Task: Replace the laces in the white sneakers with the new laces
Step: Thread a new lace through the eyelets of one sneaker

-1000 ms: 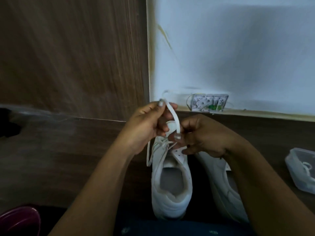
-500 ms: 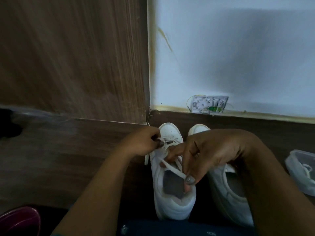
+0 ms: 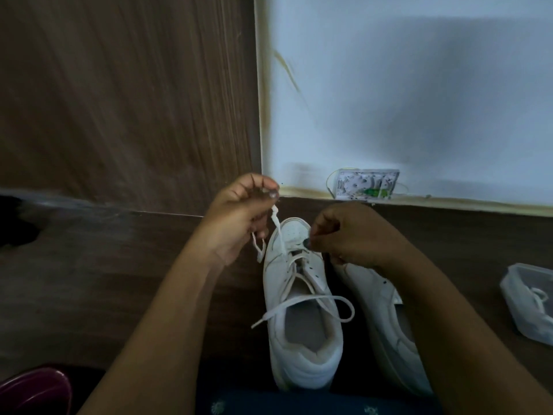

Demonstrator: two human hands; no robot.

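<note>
Sneaker (image 3: 299,363) stands lower centre on the dark table (image 3: 104,280), toe toward the wall, with the second sneaker (image 3: 386,324) touching its right side. The left hand (image 3: 239,217), above and left of the toe, pinches the lace (image 3: 276,223) at thumb and fingers (image 3: 266,187). The strand runs taut down to the front eyelets, and a small loop hangs below the palm. The right hand (image 3: 350,235) is just right of the toe with its fingers curled at the eyelet row; cannot tell if they grip lace. The other lace end lies slack across the sneaker's opening. A clear box (image 3: 514,283) at the right edge holds a second lace (image 3: 540,296). Old lace or new: cannot tell. Step looks like drawing lace through the front eyelets. Best done with the right hand bracing the toe, pulling straight along the eyelet line, lace kept flat, slack end watched for snags.
</note>
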